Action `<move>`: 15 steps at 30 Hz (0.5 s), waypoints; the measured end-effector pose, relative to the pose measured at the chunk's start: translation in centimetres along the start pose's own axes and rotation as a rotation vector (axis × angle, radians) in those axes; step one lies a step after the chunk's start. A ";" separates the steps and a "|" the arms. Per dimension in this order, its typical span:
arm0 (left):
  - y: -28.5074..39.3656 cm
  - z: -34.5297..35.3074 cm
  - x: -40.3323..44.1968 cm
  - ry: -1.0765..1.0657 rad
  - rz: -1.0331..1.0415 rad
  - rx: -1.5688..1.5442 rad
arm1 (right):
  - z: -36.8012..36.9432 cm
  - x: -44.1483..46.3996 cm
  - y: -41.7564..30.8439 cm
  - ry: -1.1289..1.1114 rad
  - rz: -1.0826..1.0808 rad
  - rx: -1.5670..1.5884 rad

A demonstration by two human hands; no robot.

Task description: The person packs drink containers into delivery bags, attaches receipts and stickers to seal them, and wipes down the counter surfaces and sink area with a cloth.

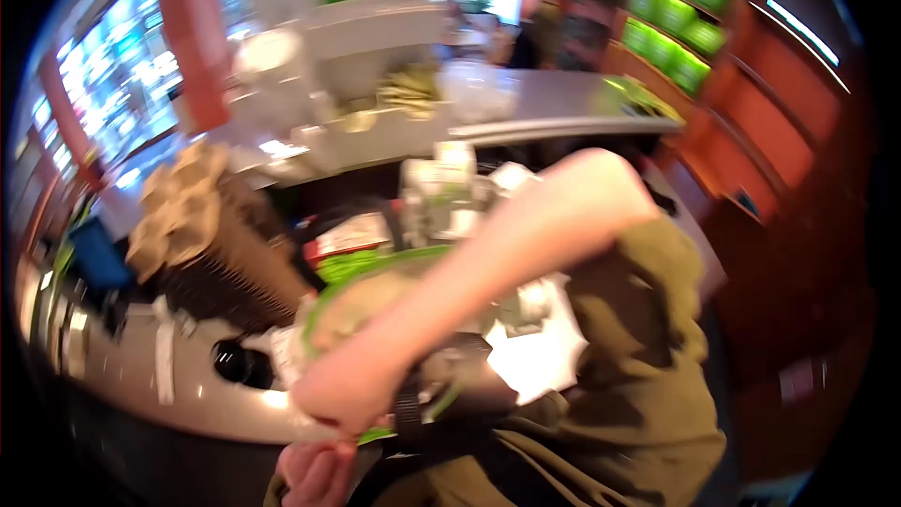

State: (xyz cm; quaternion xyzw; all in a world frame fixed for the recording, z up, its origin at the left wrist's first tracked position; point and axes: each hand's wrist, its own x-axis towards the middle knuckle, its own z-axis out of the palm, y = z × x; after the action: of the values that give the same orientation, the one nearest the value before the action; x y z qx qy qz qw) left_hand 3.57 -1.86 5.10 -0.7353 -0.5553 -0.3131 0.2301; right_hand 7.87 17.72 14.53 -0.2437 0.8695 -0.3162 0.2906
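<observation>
My right forearm crosses the view from an olive sleeve point(657, 272), elbow raised. At its lower end my right hand point(343, 399) is closed and blurred, its fingertips turned down toward the other hand. My left hand point(314, 474) sits just below at the bottom edge, fingers curled in; the two hands meet or nearly meet. What they hold, if anything, is hidden. A green strip point(375, 435) shows beside the fingers. Behind the forearm lies a green-rimmed, see-through item point(352, 305) with a tan inside, partly covered. A dark, shiny cylinder-like object point(465, 376) is close to my wrist.
Stacked brown cardboard cup carriers point(211, 235) stand at the left on the counter point(225, 404), near a black round object point(242, 363). White packages point(441, 188) and white paper point(540, 352) lie beyond my arm. Shelves of green packs point(671, 23) are at back right; people point(540, 23) are behind.
</observation>
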 end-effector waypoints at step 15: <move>-1.1 -1.1 1.4 -0.055 0.116 0.143 | 0.0 2.0 1.8 0.047 0.003 -0.129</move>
State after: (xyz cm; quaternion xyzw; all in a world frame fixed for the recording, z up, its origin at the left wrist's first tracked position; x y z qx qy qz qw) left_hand 2.50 -1.34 6.86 -0.7563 -0.5388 -0.2385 0.2842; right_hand 5.97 17.72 12.60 -0.2532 0.8952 -0.2646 0.2541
